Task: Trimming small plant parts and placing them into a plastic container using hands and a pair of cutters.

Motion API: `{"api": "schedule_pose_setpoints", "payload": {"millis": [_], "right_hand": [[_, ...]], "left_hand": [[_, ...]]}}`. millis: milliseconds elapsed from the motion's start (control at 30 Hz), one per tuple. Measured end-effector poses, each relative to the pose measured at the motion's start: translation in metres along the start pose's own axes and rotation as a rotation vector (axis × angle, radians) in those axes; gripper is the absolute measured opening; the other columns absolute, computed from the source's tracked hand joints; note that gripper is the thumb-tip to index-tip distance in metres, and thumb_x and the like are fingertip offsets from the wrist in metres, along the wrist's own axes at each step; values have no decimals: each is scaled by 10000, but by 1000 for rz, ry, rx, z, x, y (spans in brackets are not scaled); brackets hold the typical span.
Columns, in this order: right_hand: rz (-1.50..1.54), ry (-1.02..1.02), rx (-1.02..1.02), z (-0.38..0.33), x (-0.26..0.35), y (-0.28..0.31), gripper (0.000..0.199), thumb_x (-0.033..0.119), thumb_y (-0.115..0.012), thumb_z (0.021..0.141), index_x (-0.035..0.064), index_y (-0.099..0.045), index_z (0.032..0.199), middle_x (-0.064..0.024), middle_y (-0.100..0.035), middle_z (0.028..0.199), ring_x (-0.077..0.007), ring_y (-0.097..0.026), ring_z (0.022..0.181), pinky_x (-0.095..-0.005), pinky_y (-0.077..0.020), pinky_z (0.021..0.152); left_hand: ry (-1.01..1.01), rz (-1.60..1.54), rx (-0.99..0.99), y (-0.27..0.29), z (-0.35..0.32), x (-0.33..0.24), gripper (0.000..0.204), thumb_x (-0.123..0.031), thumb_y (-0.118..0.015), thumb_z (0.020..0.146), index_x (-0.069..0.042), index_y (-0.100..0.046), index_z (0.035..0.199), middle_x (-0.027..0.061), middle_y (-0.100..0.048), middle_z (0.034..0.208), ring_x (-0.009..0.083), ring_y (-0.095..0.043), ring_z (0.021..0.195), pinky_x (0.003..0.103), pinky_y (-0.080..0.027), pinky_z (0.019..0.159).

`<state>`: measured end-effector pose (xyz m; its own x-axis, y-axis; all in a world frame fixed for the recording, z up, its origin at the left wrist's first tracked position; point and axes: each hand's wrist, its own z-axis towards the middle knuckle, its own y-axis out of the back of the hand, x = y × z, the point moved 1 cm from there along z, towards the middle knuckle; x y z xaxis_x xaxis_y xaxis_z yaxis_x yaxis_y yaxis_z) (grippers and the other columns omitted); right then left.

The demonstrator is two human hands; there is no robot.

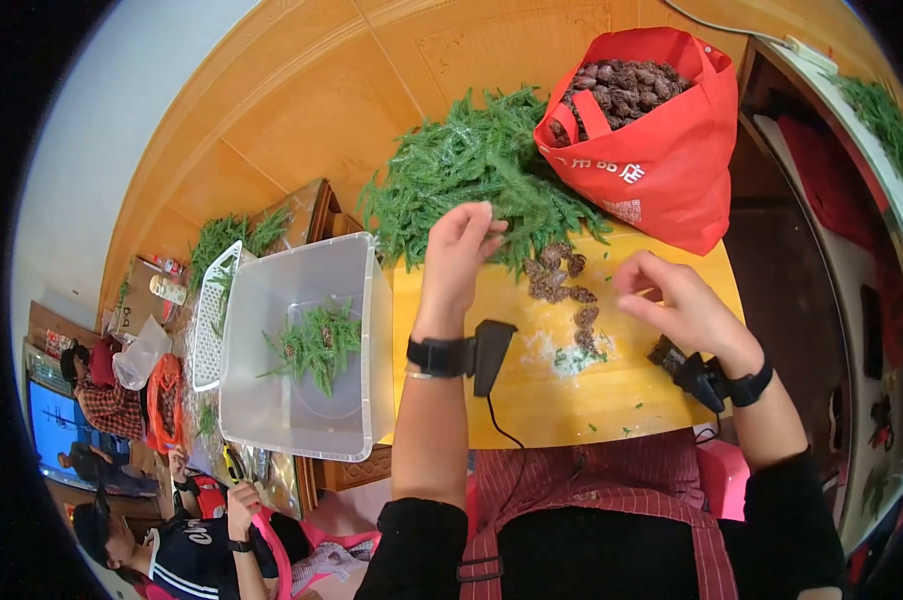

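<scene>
My left hand (459,252) reaches up to the near edge of a big heap of green needle sprigs (472,175) on the yellow wooden table (532,400), fingertips pinching at a sprig. My right hand (672,295) hovers just right of a small pile of brown pine cones (562,285), fingers curled and pinched together; I cannot tell if anything is between them. Both wrists carry black strapped devices.
A red fabric bag (662,150) full of pine cones stands at the table's back right. A clear plastic bin (307,345) holding a few finished sprigs sits to the left. Other people work at a lower table (202,400) at far left.
</scene>
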<state>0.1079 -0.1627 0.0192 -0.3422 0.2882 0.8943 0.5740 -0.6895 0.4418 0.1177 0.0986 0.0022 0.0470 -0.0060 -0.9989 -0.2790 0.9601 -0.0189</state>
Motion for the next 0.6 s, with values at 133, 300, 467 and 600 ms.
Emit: {"api": "schedule_pose_setpoints", "payload": {"millis": [133,300,467,600], "right_hand": [[338,-9,-36,23,-9,-27,258,183,-509,882,60,-443,1099,-52,-550,946,-133,-566,878,-273,-472,718],[995,-416,-17,34,-2,-53,299,168,-455,908,74,-389,1184,-51,-527,905,-119,-546,797,-272,-487,750],[961,-189,-44,27,0,-63,350,74,-494,868,76,-376,1198,-34,-519,905,-87,-519,743,-231,-455,678],[524,173,-226,29,3,-60,469,-34,-553,780,69,-369,1199,-9,-497,857,-61,-477,699,-205,-407,628]], "left_hand": [[138,-465,187,3,-41,-6,179,-190,-459,907,-25,-511,953,101,-581,985,186,-586,861,302,-492,754],[180,-532,299,-1,-77,-3,193,-207,-403,929,-40,-500,919,112,-566,1054,203,-575,919,319,-468,805],[180,-747,333,-1,-87,12,189,-222,-404,926,-51,-484,911,115,-564,1053,218,-566,941,318,-458,821],[144,-880,498,2,-86,15,199,-202,-467,894,-45,-456,1015,111,-559,1044,223,-551,977,330,-438,852]]}}
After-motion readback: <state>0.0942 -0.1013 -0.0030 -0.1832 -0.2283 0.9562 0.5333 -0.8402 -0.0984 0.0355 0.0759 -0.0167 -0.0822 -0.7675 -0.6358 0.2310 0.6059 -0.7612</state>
